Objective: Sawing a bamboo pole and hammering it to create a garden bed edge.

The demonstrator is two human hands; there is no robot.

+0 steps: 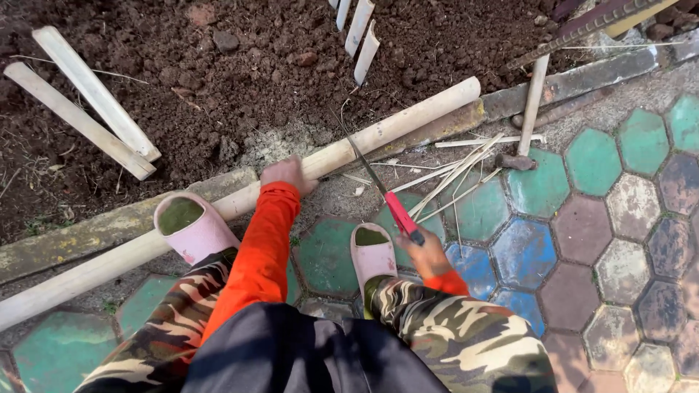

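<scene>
A long pale bamboo pole [408, 120] lies diagonally across a concrete curb [87, 233] between soil and paving. My left hand [286, 175], in an orange sleeve, presses down on the pole near its middle. My right hand [424, 251] grips the red handle of a hand saw [378, 185]; the thin blade slants up and left onto the pole just right of my left hand. My left foot in a pink slipper [193, 229] rests on the pole. A second pink slipper [373, 255] stands on the paving beside the right hand.
Dark soil [240, 73] fills the upper left, with two split bamboo slats [95, 94] lying on it and short white pieces [360, 33] stuck upright. Thin bamboo strips [455, 178] and a hammer [528, 116] lie on coloured hexagonal pavers [597, 218].
</scene>
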